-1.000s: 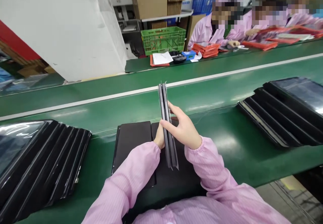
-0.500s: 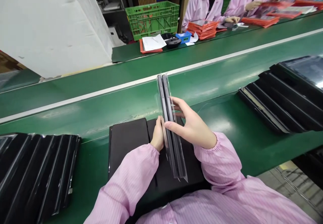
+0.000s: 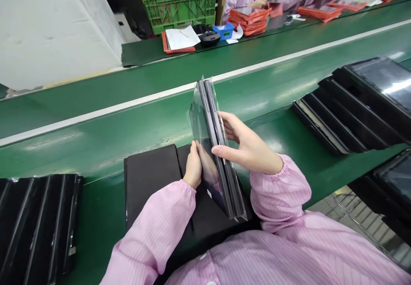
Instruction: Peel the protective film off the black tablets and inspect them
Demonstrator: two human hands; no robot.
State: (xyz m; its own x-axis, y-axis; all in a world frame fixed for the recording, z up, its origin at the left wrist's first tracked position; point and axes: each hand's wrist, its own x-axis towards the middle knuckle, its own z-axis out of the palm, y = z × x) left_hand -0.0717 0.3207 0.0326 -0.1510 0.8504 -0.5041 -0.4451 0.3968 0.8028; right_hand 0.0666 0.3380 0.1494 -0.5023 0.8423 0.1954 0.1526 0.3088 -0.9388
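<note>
Two slim grey tablets (image 3: 208,118) in clear plastic film stand on edge, side by side, between my hands. My left hand (image 3: 193,167) presses flat against the left tablet's face, its fingers partly hidden behind the film. On the other side my right hand (image 3: 242,143) grips the pair, thumb on the near edge and fingers behind the right tablet. Beneath them an open black folder-like case (image 3: 152,175) lies on the green bench, a crease running down its middle. A small white label (image 3: 209,194) shows low on the left tablet's face.
Overlapping black cases lie in a row (image 3: 38,220) at left and a stack (image 3: 356,105) at right. Across the green belt (image 3: 144,124) are a green crate (image 3: 178,4), a blue tray (image 3: 224,31) and orange packets (image 3: 248,21). Co-workers in pink sit behind.
The tablets have turned slightly, so more of the left one's face shows. Both hands keep their hold. The camera view has shifted, and the far bench sits higher in the picture.
</note>
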